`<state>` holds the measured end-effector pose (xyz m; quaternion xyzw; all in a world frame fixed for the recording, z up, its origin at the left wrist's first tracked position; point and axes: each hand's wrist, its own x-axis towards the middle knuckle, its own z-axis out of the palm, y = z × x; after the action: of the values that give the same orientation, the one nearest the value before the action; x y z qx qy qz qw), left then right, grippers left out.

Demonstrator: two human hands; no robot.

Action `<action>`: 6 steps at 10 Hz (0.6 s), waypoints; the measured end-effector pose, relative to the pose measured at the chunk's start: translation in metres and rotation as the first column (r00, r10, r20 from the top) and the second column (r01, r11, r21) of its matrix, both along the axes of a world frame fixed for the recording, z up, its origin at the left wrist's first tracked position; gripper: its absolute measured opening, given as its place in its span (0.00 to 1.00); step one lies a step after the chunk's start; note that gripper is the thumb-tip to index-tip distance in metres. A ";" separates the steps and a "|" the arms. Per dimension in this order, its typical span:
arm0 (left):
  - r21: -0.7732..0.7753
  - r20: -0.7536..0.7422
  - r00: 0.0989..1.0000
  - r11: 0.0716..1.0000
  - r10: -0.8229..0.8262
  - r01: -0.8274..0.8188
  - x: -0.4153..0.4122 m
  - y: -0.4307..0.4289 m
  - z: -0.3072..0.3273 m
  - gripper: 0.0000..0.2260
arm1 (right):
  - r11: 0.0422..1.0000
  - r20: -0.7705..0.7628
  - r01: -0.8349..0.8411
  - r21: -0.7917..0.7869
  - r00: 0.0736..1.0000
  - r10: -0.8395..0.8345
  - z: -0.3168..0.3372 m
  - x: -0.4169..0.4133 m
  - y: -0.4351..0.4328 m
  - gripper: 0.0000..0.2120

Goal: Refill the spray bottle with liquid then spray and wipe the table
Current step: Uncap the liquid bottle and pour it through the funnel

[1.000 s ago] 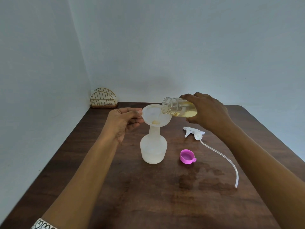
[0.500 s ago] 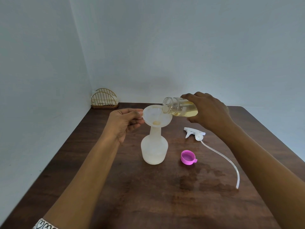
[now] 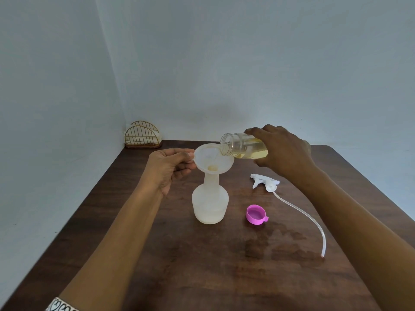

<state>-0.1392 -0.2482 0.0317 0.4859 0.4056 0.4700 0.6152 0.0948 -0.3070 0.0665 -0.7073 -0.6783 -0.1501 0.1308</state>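
Observation:
A frosted white spray bottle (image 3: 210,204) stands upright mid-table with a white funnel (image 3: 213,162) seated in its neck. My left hand (image 3: 171,168) pinches the funnel's left rim. My right hand (image 3: 284,151) grips a clear bottle (image 3: 241,148) of yellowish liquid, tipped almost level with its open mouth over the funnel's right edge. A little liquid sits in the funnel throat. The white trigger sprayer head (image 3: 265,181) lies on the table to the right, its long tube (image 3: 307,217) curving toward the front.
A pink cap (image 3: 256,214) lies open side up right of the spray bottle. Damp patches (image 3: 280,245) darken the brown table (image 3: 202,277) in front of it. A gold wire holder (image 3: 142,136) sits in the far left corner against the wall.
The clear bottle stays tipped over the funnel in both earlier frames and now. Both hands hold their places; only the view has shifted slightly.

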 end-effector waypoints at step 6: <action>0.001 0.008 1.000 1.000 0.000 0.000 -0.001 -0.001 0.001 0.03 | 0.999 0.012 -0.028 0.022 1.000 0.027 0.000 0.003 0.005 0.30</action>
<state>-0.1402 -0.2493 0.0323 0.4842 0.4030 0.4722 0.6166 0.0974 -0.3017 0.0665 -0.6956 -0.6870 -0.1597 0.1366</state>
